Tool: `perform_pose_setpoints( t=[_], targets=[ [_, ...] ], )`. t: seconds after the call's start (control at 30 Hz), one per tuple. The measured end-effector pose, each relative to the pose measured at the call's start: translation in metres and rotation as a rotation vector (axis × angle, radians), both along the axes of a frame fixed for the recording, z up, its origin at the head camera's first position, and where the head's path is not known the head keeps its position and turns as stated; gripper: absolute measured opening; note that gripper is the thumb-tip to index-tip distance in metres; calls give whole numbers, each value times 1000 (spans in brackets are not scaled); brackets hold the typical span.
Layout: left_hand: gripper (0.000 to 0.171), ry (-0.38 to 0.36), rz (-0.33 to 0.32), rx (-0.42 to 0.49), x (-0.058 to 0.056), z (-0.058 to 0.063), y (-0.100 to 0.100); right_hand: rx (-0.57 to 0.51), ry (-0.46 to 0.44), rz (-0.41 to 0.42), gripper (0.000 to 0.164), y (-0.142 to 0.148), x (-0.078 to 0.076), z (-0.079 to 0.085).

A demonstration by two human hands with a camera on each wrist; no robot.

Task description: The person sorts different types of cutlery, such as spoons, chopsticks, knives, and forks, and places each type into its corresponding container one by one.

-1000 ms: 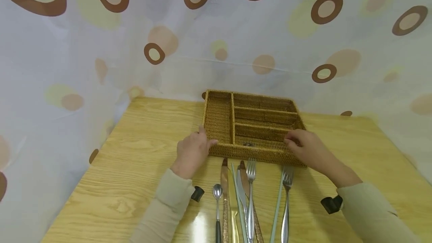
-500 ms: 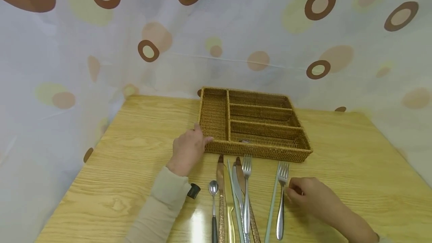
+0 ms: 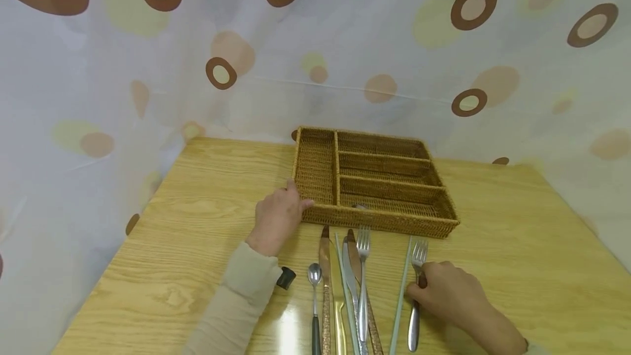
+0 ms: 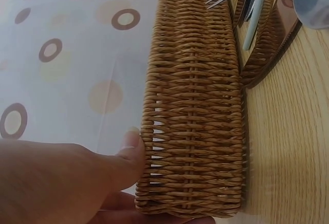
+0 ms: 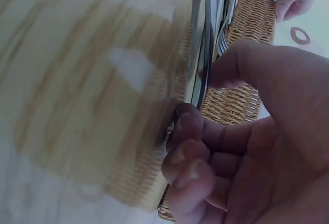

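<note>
My left hand (image 3: 278,218) grips the near left corner of a woven wicker cutlery tray (image 3: 384,222). In the left wrist view its thumb (image 4: 132,149) presses the rim and the fingers curl below. To the right, my right hand (image 3: 451,292) pinches a silver fork (image 3: 414,328) lying on the table, its tines toward the tray. The right wrist view shows the curled fingers (image 5: 190,170) close to the tabletop; the contact is partly hidden. Left of that fork lies a pale green chopstick (image 3: 401,295). One shiny metal piece (image 3: 361,206) shows inside the tray's front compartment.
Several pieces lie in front of the tray: a dark-handled spoon (image 3: 315,275), a gold knife (image 3: 338,300), copper-coloured knives (image 3: 325,289), a silver knife, another green chopstick and a second fork (image 3: 363,273). A patterned sheet (image 3: 296,59) hangs behind the wooden table (image 3: 197,196).
My right hand has come from the tray's front right compartment down toward me, to the right-hand fork, and now takes hold of it. The left hand keeps its grip on the corner.
</note>
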State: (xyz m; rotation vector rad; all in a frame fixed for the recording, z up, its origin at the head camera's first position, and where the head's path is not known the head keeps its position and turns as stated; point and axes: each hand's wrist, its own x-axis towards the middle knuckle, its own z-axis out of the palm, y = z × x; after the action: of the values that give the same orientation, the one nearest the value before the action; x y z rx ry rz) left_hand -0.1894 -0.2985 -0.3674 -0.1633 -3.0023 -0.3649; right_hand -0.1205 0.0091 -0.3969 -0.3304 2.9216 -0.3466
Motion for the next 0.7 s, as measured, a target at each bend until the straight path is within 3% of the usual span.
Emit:
perform_pose_setpoints(
  t=[0.13,0.5,0.7],
  targets=[
    [69,-27,4,20,0,1,1,-28,-1,-19,37,-1,0,-2],
    [67,3,4,36,0,1,0,-105,24,-15,36,4,-5,-8],
    [68,-24,15,47,0,1,0,-145,32,9,35,13,-6,3]
  ],
)
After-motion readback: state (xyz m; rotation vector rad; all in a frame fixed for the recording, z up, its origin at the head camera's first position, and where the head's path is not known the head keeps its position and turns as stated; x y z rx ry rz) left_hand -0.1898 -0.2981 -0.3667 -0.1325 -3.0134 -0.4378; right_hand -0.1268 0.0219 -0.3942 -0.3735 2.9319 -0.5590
